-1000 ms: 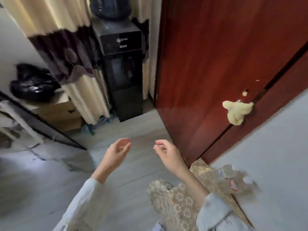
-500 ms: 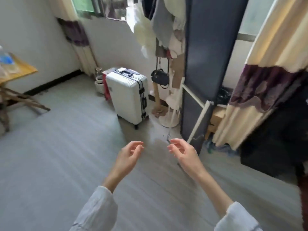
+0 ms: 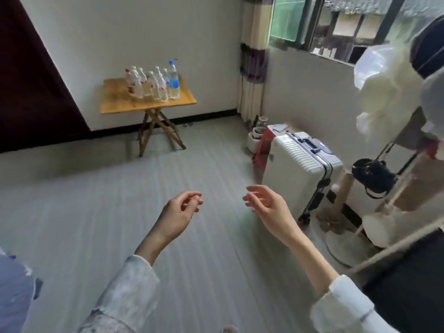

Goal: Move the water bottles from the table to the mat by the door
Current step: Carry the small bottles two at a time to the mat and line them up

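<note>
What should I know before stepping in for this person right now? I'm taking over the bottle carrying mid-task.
Left hand: empty, fingers loosely curled.
Right hand: empty, open.
Water bottles: a cluster stands upright on the wooden folding table across the room, one taller with a blue label.
Mat and door: out of view.
Done: cannot tell from here.
Left: cross the bare floor, passing left of the white suitcase, and carry the bottles over.

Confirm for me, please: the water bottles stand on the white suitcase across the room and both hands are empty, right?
Not quite. The head view shows the water bottles on the wooden folding table, not the white suitcase. Both the left hand and right hand are empty.
</note>
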